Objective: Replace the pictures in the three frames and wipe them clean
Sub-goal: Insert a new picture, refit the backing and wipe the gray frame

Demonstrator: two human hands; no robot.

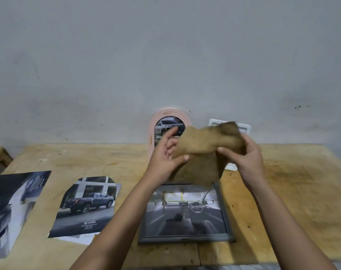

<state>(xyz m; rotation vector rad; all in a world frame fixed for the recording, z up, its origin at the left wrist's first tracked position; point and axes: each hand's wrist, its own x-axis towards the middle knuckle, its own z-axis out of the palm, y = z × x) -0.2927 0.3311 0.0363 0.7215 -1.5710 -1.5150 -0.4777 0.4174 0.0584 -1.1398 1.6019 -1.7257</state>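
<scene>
A brown cloth (202,152) hangs between both hands above the table. My left hand (163,154) pinches its left edge with thumb and fingers, the other fingers spread. My right hand (247,152) grips its right side. Below them a grey rectangular frame (224,209) lies flat, holding a car-interior picture; the cloth covers its top edge. A pink arched frame (152,131) with a silver-car picture leans on the wall behind my left hand. A white frame (243,126) leans on the wall behind the cloth, mostly hidden.
Two loose car pictures lie on the wooden table (282,182) at the left: an arch-cut truck print (87,207) over white paper, and a larger dark print (11,209) at the left edge. A grey wall stands directly behind.
</scene>
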